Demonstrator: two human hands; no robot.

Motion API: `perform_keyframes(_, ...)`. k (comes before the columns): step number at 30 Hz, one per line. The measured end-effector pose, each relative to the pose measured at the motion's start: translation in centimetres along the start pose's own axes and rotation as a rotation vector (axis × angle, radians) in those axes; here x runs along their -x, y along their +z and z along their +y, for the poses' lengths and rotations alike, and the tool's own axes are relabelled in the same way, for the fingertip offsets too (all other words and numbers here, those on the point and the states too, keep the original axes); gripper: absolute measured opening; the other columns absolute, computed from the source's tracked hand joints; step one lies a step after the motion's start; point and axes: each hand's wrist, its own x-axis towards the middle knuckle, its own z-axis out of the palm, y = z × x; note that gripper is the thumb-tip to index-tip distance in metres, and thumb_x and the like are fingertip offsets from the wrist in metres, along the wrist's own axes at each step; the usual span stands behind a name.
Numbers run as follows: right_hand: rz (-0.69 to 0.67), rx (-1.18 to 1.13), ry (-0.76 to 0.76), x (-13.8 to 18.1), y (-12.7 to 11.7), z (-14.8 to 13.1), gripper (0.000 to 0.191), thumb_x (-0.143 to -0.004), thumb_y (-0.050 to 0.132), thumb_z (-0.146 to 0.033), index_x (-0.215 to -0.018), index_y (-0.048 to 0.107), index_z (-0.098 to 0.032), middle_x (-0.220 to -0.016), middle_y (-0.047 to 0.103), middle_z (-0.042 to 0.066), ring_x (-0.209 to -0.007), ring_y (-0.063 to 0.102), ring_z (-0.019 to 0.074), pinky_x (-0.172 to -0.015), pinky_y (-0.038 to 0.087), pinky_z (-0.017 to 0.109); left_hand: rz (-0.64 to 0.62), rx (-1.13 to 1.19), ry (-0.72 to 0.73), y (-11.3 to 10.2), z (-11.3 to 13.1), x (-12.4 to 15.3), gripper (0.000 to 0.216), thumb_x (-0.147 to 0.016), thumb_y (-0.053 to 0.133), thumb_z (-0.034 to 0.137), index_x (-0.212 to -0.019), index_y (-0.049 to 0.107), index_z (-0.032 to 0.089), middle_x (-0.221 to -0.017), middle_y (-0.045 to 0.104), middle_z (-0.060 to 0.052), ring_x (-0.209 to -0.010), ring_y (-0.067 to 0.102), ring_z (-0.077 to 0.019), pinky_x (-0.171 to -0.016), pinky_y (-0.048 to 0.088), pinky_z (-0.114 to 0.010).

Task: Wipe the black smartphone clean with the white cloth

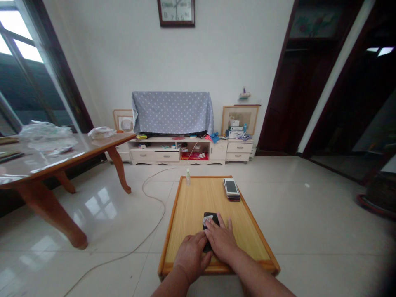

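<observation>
A black phone [215,218] lies on the low wooden table, partly covered by both hands. My left hand [192,252] is closed around its near left edge, with the thumb at the near end. My right hand [221,239] rests over the phone, some fingers spread. Under its fingertips is a crumpled white wipe [207,220], pressed on the phone's upper left part. A stack of several phones [231,187], a white one on top, sits at the table's far right. At the far left stands a small clear bottle [188,177] with a pale green top.
The low table [188,214] has a raised wooden rim. A larger table [93,146] with plastic bags stands at left. A cable [148,235] runs across the tiled floor. Against the wall is a white cabinet [218,150] beneath a dotted cloth [173,111].
</observation>
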Motion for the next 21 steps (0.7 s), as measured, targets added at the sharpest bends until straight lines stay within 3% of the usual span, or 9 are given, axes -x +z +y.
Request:
perform_keyframes(4,0.036,0.040,0.112,0.8,0.7,1.1,0.055,-0.103,0.013,-0.047,-0.148,0.043,-0.037,-0.154,0.043,-0.003,-0.152,0.005,0.0275,-0.115,-0.011,0.063,0.016,-0.012,-0.014,0.4,-0.3,0.1,0.041,-0.086,0.059,0.039,-0.124,0.061,0.024,-0.137,0.059,-0.009,-0.119,0.058,-0.0274,-0.105,0.043,-0.044)
perform_keyframes(8,0.001,0.066,0.235,-1.8,0.0,0.8,0.055,-0.102,0.014,-0.046,-0.150,0.040,-0.034,-0.157,0.037,0.000,-0.152,0.004,0.0292,-0.113,-0.006,0.066,0.023,-0.013,-0.023,0.4,-0.3,0.3,0.040,-0.087,0.058,0.042,-0.122,0.062,0.024,-0.140,0.057,-0.009,-0.121,0.057,-0.0284,-0.106,0.043,-0.045)
perform_keyframes(11,-0.031,0.053,0.201,-2.8,-0.4,-0.5,0.054,-0.102,0.016,-0.046,-0.150,0.038,-0.036,-0.157,0.036,-0.002,-0.152,0.004,0.0286,-0.113,-0.005,0.066,0.003,-0.009,-0.027,-0.2,0.1,0.3,0.041,-0.086,0.059,0.042,-0.123,0.062,0.025,-0.138,0.058,-0.009,-0.121,0.056,-0.0278,-0.106,0.042,-0.044)
perform_keyframes(15,-0.030,0.007,0.074,-0.4,0.1,-1.5,0.055,-0.102,0.012,-0.049,-0.147,0.044,-0.039,-0.155,0.041,-0.005,-0.152,0.006,0.0280,-0.115,-0.009,0.064,-0.024,0.012,-0.017,-0.9,0.5,0.2,0.045,-0.084,0.060,0.039,-0.127,0.058,0.027,-0.132,0.061,-0.007,-0.120,0.056,-0.0266,-0.103,0.043,-0.041)
perform_keyframes(18,-0.029,-0.005,0.034,1.9,0.7,-0.9,0.058,-0.102,0.009,-0.051,-0.147,0.044,-0.040,-0.155,0.040,-0.006,-0.152,0.008,0.0271,-0.116,-0.009,0.061,-0.021,0.013,-0.015,-1.0,0.5,0.3,0.044,-0.085,0.059,0.039,-0.128,0.057,0.027,-0.134,0.060,-0.007,-0.120,0.055,-0.0266,-0.102,0.043,-0.041)
perform_keyframes(21,-0.017,0.028,0.074,1.9,0.8,0.2,0.057,-0.102,0.010,-0.051,-0.147,0.044,-0.040,-0.154,0.041,-0.004,-0.152,0.007,0.0276,-0.115,-0.007,0.063,-0.010,0.005,-0.020,-0.8,0.4,0.4,0.044,-0.085,0.059,0.042,-0.127,0.058,0.026,-0.136,0.058,-0.008,-0.121,0.055,-0.0275,-0.103,0.042,-0.043)
